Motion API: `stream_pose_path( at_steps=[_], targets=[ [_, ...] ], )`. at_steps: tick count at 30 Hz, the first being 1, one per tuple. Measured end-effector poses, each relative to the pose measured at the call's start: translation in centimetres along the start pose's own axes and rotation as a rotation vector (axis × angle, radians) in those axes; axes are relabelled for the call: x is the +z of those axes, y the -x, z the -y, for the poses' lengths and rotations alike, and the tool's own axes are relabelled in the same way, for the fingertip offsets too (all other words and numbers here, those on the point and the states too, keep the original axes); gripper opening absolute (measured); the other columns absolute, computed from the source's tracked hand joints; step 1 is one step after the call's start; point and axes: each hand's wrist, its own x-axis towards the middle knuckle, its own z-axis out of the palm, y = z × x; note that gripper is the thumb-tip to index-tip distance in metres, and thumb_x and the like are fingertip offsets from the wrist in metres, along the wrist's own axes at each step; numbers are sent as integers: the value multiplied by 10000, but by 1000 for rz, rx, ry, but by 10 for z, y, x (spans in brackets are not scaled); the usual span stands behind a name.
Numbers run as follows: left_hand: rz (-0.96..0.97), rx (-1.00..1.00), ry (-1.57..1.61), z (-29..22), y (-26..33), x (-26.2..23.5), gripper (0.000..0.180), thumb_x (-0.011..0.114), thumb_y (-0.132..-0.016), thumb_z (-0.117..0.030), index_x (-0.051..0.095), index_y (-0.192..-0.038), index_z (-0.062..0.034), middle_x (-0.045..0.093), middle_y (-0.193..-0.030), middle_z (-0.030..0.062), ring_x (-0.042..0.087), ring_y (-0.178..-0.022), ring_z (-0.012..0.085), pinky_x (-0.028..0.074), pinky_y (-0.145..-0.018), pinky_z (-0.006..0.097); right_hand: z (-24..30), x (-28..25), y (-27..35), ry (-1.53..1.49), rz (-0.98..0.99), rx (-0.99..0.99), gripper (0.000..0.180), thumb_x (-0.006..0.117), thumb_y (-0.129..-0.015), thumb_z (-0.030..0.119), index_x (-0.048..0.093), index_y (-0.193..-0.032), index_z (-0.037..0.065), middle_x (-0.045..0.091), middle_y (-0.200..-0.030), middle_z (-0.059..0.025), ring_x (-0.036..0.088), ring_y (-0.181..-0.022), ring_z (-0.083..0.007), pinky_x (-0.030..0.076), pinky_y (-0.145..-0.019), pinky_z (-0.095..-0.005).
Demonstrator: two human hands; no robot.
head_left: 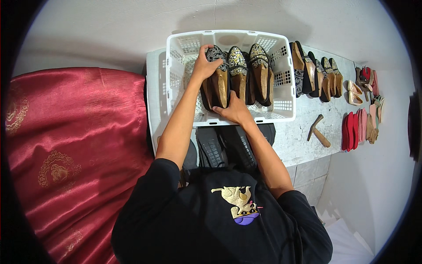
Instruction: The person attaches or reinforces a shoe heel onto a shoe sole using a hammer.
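A white plastic basket [288, 115] with slotted walls stands on the table in front of me. Inside it, patterned slip-on shoes with brown insoles stand in a row, toes pointing away. At the left end is a black slip-on shoe [220, 83] with a grey patterned upper. My left hand [205, 66] grips its toe, fingers wrapped over the front. Its heel is held by my right hand [235, 110], thumb on the near end. Beside it are a gold-patterned shoe [238, 66] and another gold-patterned shoe [260, 66]. Shoes behind these are partly hidden.
More slip-on shoes [325, 79] line the whitish table [303, 127] to the right. Nearer lies a hammer [320, 132] with a wooden handle. Past it are cream flats [354, 93] and red shoes [350, 132]. Shiny red cloth [79, 154] covers the left side. Dark shoes [228, 145] sit below the basket.
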Motion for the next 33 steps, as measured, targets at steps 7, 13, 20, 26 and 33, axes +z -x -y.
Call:
stream_pose_path(
  at_steps=[7, 13, 20, 26, 33],
  targets=[
    [30, 3, 98, 2, 2, -1, 675, 762, -715, -254, 455, -1298, -106, 645, -1166, 161, 643, -1025, 269, 493, -921, 380, 4, 8, -2, -16, 5, 31, 795, 776, -752, 310, 373, -1253, -157, 630, -995, -410, 638, -980, -521, 522, -897, -486],
    [-58, -2, 169, 34, 1, 0, 796, 805, -748, -259, 381, -1391, -62, 635, -1163, 187, 629, -1043, 243, 492, -920, 353, 8, 20, -4, 112, -7, 68, 810, 787, -752, 310, 361, -1259, -156, 638, -960, -403, 653, -957, -507, 541, -871, -487],
    [-15, -144, 363, 9, 8, 8, 842, 826, -773, -344, 381, -1403, -7, 647, -1146, 176, 640, -1018, 220, 495, -910, 336, 6, 9, 7, 173, -81, 5, 933, 808, -742, 287, 301, -1354, -202, 650, -935, -379, 664, -927, -493, 548, -854, -487],
    [-41, -169, 222, 12, 11, 1, 804, 812, -792, -371, 415, -1381, 6, 657, -1141, 194, 646, -1028, 228, 494, -914, 340, 18, -5, 30, 140, -86, -69, 949, 806, -741, 257, 285, -1375, -220, 660, -913, -354, 665, -930, -482, 550, -831, -475],
    [-247, -250, 191, 20, 46, -17, 702, 699, -868, -453, 464, -1358, -8, 608, -1228, 252, 596, -1141, 302, 447, -984, 380, -1, -12, 43, 83, -145, -173, 769, 794, -735, 187, 447, -1353, -110, 691, -1002, -271, 672, -936, -436, 543, -830, -447]
  ],
)
